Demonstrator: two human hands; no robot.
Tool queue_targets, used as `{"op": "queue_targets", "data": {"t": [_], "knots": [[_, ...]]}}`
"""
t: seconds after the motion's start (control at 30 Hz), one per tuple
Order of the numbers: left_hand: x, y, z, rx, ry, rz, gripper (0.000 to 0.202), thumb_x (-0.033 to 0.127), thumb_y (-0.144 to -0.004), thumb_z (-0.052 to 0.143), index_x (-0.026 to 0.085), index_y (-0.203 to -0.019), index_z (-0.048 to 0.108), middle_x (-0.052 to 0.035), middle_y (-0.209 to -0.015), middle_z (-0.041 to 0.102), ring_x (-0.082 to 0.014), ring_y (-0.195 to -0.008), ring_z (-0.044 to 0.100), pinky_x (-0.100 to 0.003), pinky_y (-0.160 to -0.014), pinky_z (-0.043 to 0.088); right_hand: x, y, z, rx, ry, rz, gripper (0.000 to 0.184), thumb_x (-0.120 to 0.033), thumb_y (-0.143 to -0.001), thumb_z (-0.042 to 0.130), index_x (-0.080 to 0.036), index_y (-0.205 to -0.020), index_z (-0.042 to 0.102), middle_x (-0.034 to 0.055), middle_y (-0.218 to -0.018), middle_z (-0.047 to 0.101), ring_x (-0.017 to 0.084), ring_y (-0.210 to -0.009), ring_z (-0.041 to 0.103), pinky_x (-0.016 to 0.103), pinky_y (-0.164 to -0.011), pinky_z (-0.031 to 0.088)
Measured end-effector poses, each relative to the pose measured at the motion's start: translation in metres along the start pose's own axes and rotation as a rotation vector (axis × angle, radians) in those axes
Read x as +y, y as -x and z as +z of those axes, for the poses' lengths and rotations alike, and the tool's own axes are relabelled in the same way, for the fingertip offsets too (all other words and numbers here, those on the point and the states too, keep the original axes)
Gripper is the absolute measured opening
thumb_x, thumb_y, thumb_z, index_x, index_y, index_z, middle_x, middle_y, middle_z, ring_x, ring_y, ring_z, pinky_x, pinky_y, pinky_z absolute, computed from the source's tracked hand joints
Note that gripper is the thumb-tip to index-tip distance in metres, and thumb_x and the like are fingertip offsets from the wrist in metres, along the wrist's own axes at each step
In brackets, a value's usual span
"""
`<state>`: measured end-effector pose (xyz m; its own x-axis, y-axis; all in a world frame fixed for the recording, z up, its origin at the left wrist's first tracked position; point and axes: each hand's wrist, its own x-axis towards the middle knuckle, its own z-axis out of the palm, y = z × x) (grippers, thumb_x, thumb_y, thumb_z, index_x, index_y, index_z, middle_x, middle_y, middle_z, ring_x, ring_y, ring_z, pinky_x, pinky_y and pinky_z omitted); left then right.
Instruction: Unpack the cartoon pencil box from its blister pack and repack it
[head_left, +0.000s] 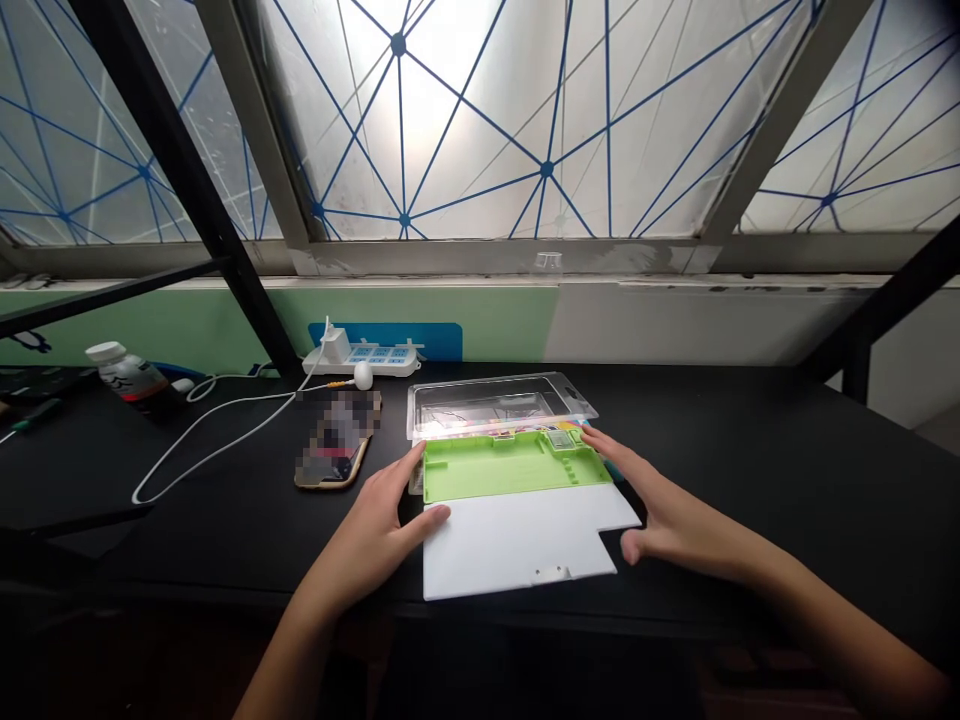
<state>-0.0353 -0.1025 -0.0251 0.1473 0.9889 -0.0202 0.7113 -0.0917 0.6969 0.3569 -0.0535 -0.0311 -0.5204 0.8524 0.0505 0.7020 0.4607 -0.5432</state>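
A flat kit lies on the black desk (750, 470): a green plastic tray (510, 467) with a white flap (517, 540) folded out toward me and a clear plastic lid (495, 402) behind it. My left hand (375, 535) rests at the tray's left edge, fingers stretched along it and thumb on the white flap. My right hand (667, 510) lies at the right edge, fingers extended and touching the tray's far right corner. Neither hand grips anything.
A phone (337, 440) lies left of the kit, with a white cable (217, 430) running to a power strip (360, 358) against the wall. A white-capped bottle (131, 375) lies at far left. Slanted dark beams and a patterned window stand behind the desk.
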Motion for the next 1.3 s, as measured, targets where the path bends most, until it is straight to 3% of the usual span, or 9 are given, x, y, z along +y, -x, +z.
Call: {"op": "queue_targets", "data": {"t": [0.1,0.3,0.4,0.57,0.7,0.83,0.97,1.1,1.3], "knots": [[-0.002,-0.001,0.002,0.027,0.04,0.024,0.08,0.067,-0.096,0.049,0.031,-0.163,0.023,-0.0046,-0.167,0.032,-0.0331,-0.153,0.029,-0.048,-0.122,0.029,0.006,-0.001,0.006,-0.012,-0.012,0.084,0.121,-0.066,-0.073,0.077,-0.03,-0.165,0.006,0.0121,-0.17,0.022,0.043,-0.151,0.026,0.059,-0.119,0.032],[-0.006,-0.001,0.002,0.039,0.219,0.073,0.069,0.067,-0.103,0.026,0.03,-0.162,0.026,-0.0042,-0.167,0.031,-0.0303,-0.155,0.025,-0.049,-0.126,0.019,-0.011,-0.011,0.004,0.158,-0.14,0.134,0.073,-0.061,-0.091,0.058,-0.031,-0.155,0.038,0.011,-0.152,0.055,0.037,-0.137,0.052,0.056,-0.111,0.044],[-0.009,0.0,0.004,0.035,0.268,0.09,0.077,0.072,-0.1,0.021,0.028,-0.163,0.023,-0.0076,-0.167,0.032,-0.0304,-0.154,0.027,-0.049,-0.126,0.018,-0.014,-0.011,0.004,0.222,-0.157,0.134,0.064,-0.058,-0.094,0.056,-0.028,-0.149,0.044,0.0125,-0.142,0.064,0.035,-0.128,0.061,0.053,-0.104,0.051],[-0.008,-0.002,0.005,0.043,0.203,0.103,0.083,0.072,-0.098,0.037,0.025,-0.163,0.017,-0.0134,-0.163,0.038,-0.0332,-0.153,0.03,-0.052,-0.124,0.021,-0.011,-0.008,0.008,0.281,-0.07,0.072,0.069,-0.056,-0.089,0.066,-0.028,-0.148,0.043,0.0124,-0.138,0.066,0.034,-0.127,0.063,0.054,-0.103,0.053],[-0.002,0.0,0.004,0.106,0.156,0.076,0.088,0.062,-0.094,0.059,0.031,-0.162,0.014,-0.0127,-0.158,0.046,-0.0344,-0.145,0.044,-0.051,-0.117,0.036,-0.009,-0.006,0.013,0.34,0.03,0.026,0.066,-0.055,-0.087,0.068,-0.028,-0.145,0.05,0.012,-0.135,0.068,0.034,-0.122,0.065,0.052,-0.098,0.057],[-0.002,0.003,0.008,0.233,0.07,0.133,0.096,0.052,-0.084,0.075,0.037,-0.16,0.018,-0.0066,-0.156,0.05,-0.0327,-0.141,0.05,-0.047,-0.112,0.045,-0.008,-0.004,0.018,0.366,0.106,-0.105,0.073,-0.047,-0.087,0.072,-0.028,-0.152,0.044,0.0128,-0.134,0.068,0.031,-0.118,0.068,0.047,-0.094,0.06],[-0.006,0.0,0.013,0.401,-0.082,0.297,0.077,0.041,-0.093,0.068,0.038,-0.158,0.029,-0.0035,-0.156,0.05,-0.0297,-0.136,0.055,-0.042,-0.109,0.049,-0.01,-0.005,0.016,0.472,0.206,-0.262,0.069,-0.034,-0.094,0.066,-0.032,-0.156,0.036,0.011,-0.14,0.065,0.028,-0.12,0.067,0.045,-0.098,0.058],[0.01,-0.019,-0.004,0.479,-0.181,0.436,0.08,0.042,-0.094,0.067,0.033,-0.161,0.024,-0.0075,-0.155,0.049,-0.0306,-0.138,0.052,-0.042,-0.11,0.048,-0.01,-0.019,-0.001,0.569,0.208,-0.305,0.063,-0.035,-0.094,0.066,-0.029,-0.153,0.043,0.0118,-0.138,0.066,0.029,-0.119,0.067,0.044,-0.099,0.057],[0.054,-0.084,-0.045,0.448,-0.522,0.364,0.078,0.038,-0.091,0.07,0.021,-0.157,0.031,-0.0193,-0.147,0.055,-0.0392,-0.136,0.05,-0.061,-0.114,0.032,0.0,-0.084,-0.021,0.547,0.072,-0.153,0.058,-0.044,-0.093,0.064,-0.021,-0.145,0.054,0.0142,-0.137,0.066,0.033,-0.118,0.067,0.05,-0.097,0.057]]}}
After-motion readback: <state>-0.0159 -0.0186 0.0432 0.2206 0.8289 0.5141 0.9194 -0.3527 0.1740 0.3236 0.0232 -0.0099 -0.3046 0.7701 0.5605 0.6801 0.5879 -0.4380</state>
